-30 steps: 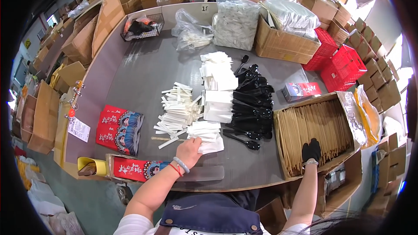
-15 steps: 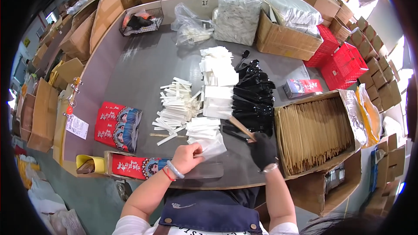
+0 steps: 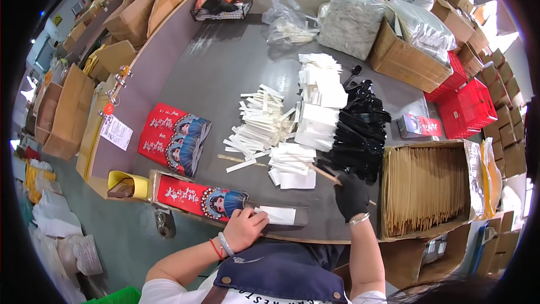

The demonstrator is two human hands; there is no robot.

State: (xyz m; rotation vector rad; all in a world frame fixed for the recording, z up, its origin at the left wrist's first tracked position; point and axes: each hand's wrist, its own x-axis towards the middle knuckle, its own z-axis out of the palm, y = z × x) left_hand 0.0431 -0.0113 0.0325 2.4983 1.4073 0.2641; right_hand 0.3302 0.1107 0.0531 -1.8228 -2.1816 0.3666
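Note:
My bare left hand (image 3: pixel 246 229) is closed at the near table edge, fingertips on the left end of a folded white napkin (image 3: pixel 277 215). The napkin lies on a flat greyish strip (image 3: pixel 299 217) beside a stack of red printed sleeves (image 3: pixel 191 196) in an open box. My right hand (image 3: pixel 352 198), in a black glove, grips wooden chopsticks (image 3: pixel 326 175) slanting toward the napkin pile (image 3: pixel 292 157); one end shows past the glove. Beyond lie small white paper packets (image 3: pixel 260 121), more stacked napkins (image 3: pixel 322 90) and black plastic spoons (image 3: pixel 360 135).
A carton of wooden chopsticks (image 3: pixel 426 188) stands at the right edge. Another red sleeve stack (image 3: pixel 171 138) lies at left, near a yellow holder (image 3: pixel 128 184). At the back are a wire basket (image 3: pixel 222 5), plastic bags (image 3: pixel 289 19) and a carton (image 3: pixel 410 59). Red baskets (image 3: pixel 467 110) stand far right.
My left hand has moved left and nearer, bringing a napkin from the pile onto the strip beside the sleeves. My right hand still grips the chopsticks. The view has shifted.

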